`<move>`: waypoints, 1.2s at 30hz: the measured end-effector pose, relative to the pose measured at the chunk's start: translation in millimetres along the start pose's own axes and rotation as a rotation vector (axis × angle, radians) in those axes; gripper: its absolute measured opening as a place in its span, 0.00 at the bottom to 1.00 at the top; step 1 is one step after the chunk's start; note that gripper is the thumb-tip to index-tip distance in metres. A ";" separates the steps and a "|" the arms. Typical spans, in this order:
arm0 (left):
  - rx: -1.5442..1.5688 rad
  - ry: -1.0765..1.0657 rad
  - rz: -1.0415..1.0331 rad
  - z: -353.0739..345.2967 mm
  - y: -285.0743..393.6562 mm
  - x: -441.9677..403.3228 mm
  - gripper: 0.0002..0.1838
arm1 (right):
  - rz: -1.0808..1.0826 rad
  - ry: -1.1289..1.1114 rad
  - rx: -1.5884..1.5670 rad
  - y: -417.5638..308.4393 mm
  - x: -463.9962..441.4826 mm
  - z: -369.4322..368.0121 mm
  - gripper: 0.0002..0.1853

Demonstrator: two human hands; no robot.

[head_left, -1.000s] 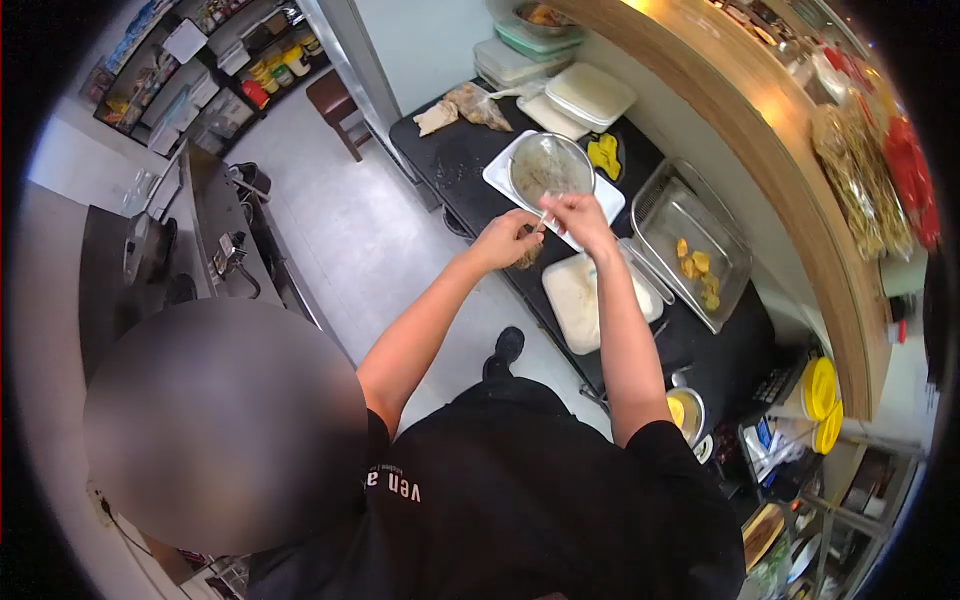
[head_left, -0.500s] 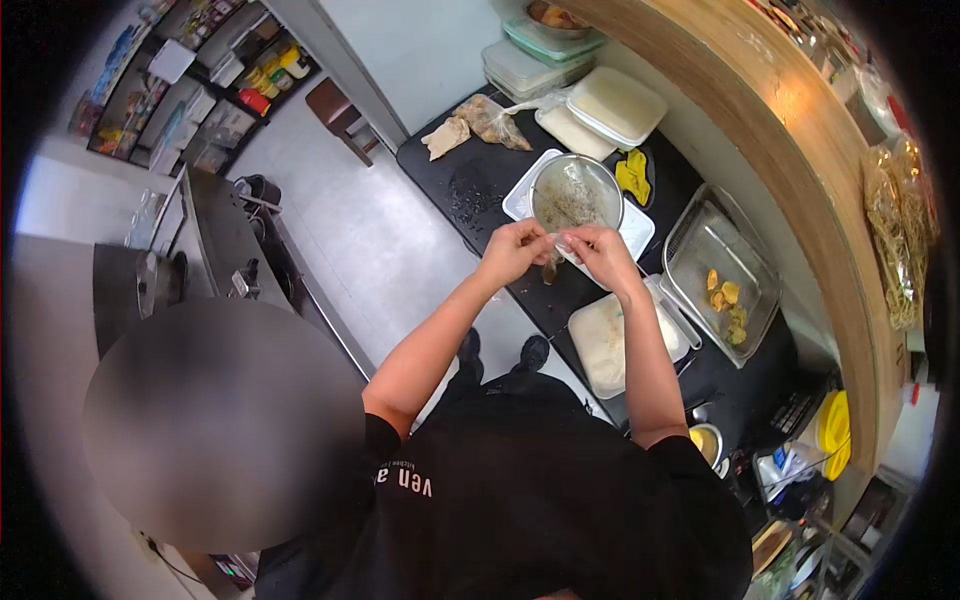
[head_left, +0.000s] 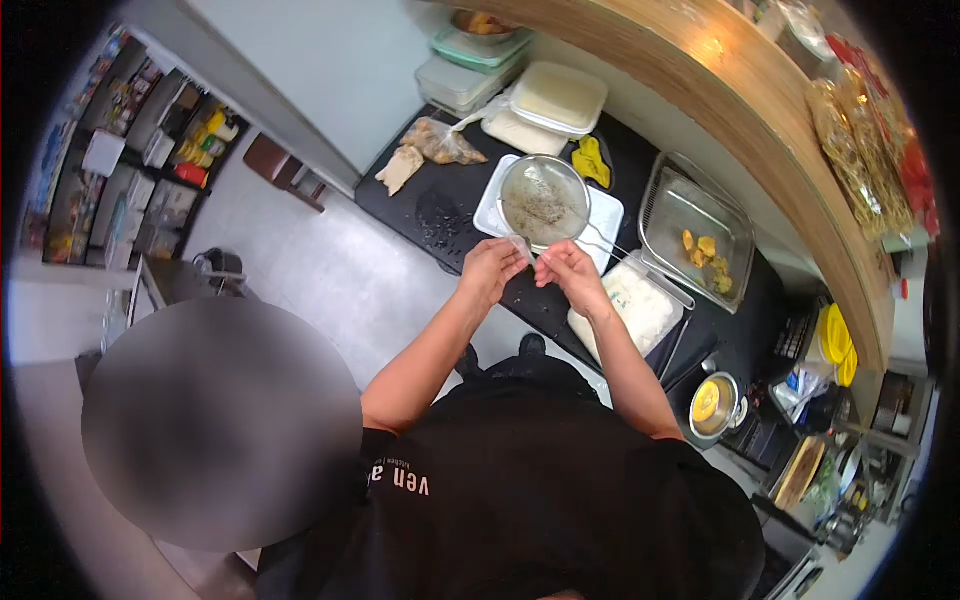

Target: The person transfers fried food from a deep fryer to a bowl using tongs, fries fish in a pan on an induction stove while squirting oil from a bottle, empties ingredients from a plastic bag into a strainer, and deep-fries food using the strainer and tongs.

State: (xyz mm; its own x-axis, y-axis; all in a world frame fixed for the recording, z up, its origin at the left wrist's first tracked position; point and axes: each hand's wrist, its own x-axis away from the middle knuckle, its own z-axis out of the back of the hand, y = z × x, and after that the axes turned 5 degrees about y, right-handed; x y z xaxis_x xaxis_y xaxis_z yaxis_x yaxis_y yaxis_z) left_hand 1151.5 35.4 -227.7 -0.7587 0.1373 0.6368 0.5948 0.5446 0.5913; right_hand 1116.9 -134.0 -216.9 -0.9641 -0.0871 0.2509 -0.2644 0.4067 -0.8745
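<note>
My left hand [head_left: 488, 271] is closed at the fingertips on a small piece of clear plastic [head_left: 523, 247]. Close by on the right, my right hand [head_left: 572, 277] has its thumb and fingers pinched together; what lies between them is too small to make out. Both hands are above the near edge of the black counter [head_left: 415, 262]. Just beyond them a round metal strainer [head_left: 545, 198] with dark bits in it rests over a white tray [head_left: 606, 215]. A white tub with pale contents [head_left: 640, 305] is beside my right forearm.
Farther back are a knotted bag of brown pieces [head_left: 440, 142], lidded containers [head_left: 560, 97] and a yellow cloth [head_left: 591, 162]. A metal basket tray [head_left: 655, 235] holds yellow pieces. On the right sits a metal bowl [head_left: 712, 432]. A wooden ledge [head_left: 700, 52] curves above.
The view has shifted, bringing more of the right side into sight. My hands have moved slightly apart, and the brownish lump that hung below them no longer shows.
</note>
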 end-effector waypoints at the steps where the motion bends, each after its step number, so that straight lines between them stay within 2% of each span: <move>1: -0.062 0.024 -0.026 -6.2 -0.3 3.9 0.11 | -0.047 0.021 0.083 -4.2 2.7 -3.7 0.17; 2: -0.080 0.000 -0.005 -11.2 -1.4 7.6 0.11 | -0.099 0.046 0.163 -8.4 5.7 -6.7 0.19; 3: -0.175 -0.013 -0.110 -14.0 -2.9 11.0 0.12 | -0.096 0.096 0.405 -14.0 7.2 -11.9 0.17; 5: -0.296 -0.048 -0.281 -21.1 -4.1 18.6 0.13 | -0.105 0.118 0.473 -14.3 3.3 -7.1 0.15; 6: -0.307 -0.065 -0.271 -21.2 -6.2 15.7 0.13 | -0.120 0.102 0.547 -15.1 2.4 -5.8 0.14; 8: -0.284 -0.060 -0.279 -15.8 -12.5 7.2 0.15 | -0.117 0.159 0.503 -16.6 5.1 -3.7 0.13; 10: -0.282 -0.063 -0.259 -16.0 -12.7 6.6 0.17 | -0.159 0.248 0.363 -15.5 6.2 -2.8 0.10; 13: -0.223 -0.042 -0.222 -22.0 -8.4 14.0 0.16 | -0.177 0.300 0.326 -13.9 11.7 2.0 0.13; 14: -0.257 0.010 -0.081 -24.9 -6.1 17.5 0.15 | -0.154 0.334 0.317 -12.1 12.0 4.3 0.13; 15: -0.288 0.061 0.061 -26.8 -5.6 20.2 0.14 | -0.131 0.272 0.331 -8.8 10.9 8.1 0.14; 16: -0.285 0.068 0.059 -26.2 -8.5 22.2 0.14 | -0.135 0.265 0.331 -5.0 10.1 10.6 0.14; 18: -0.447 -0.192 0.160 -24.2 -16.8 28.5 0.14 | -0.070 0.181 0.297 -2.8 8.1 11.0 0.13; 20: -0.425 -0.207 0.114 -18.6 -28.2 25.0 0.12 | -0.077 0.164 0.331 -7.2 10.8 10.2 0.12; 22: -0.284 -0.094 0.082 -19.1 -34.3 24.6 0.09 | -0.086 0.154 0.363 -13.2 18.2 9.8 0.12; 25: -0.223 -0.076 0.010 -19.7 -43.9 28.3 0.06 | -0.066 0.181 0.398 -15.1 27.9 16.6 0.10; 27: -0.181 -0.031 -0.028 -19.9 -49.2 26.1 0.05 | 0.001 0.311 0.290 -3.5 32.7 21.7 0.08; 28: -0.140 0.013 -0.063 -18.0 -51.9 24.6 0.04 | -0.001 0.308 0.291 2.3 35.1 24.2 0.08; 30: -0.070 0.076 -0.079 -13.4 -52.9 18.0 0.04 | -0.112 0.292 0.066 11.7 38.5 27.9 0.06; 31: -0.003 0.135 -0.095 -10.8 -52.8 15.1 0.04 | -0.116 0.291 0.065 14.4 38.7 29.5 0.06; 33: 0.008 0.150 -0.110 -4.8 -51.9 12.4 0.04 | -0.017 0.299 -0.129 19.4 39.2 32.6 0.05; 34: 0.020 0.155 -0.128 -5.5 -50.2 11.3 0.04 | -0.014 0.300 -0.127 21.9 40.3 35.7 0.05; 36: 0.016 0.194 -0.157 -5.9 -56.6 7.9 0.04 | -0.083 0.210 -0.378 23.1 38.0 46.9 0.05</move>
State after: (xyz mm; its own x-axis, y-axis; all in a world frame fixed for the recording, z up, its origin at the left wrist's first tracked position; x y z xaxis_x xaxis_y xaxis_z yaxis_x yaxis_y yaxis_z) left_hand 1113.5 0.8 -253.2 -0.7753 -0.1110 0.6218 0.4682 0.5597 0.6837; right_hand 1073.0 -170.5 -247.0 -0.9036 0.0369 0.4269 -0.2752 0.7134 -0.6444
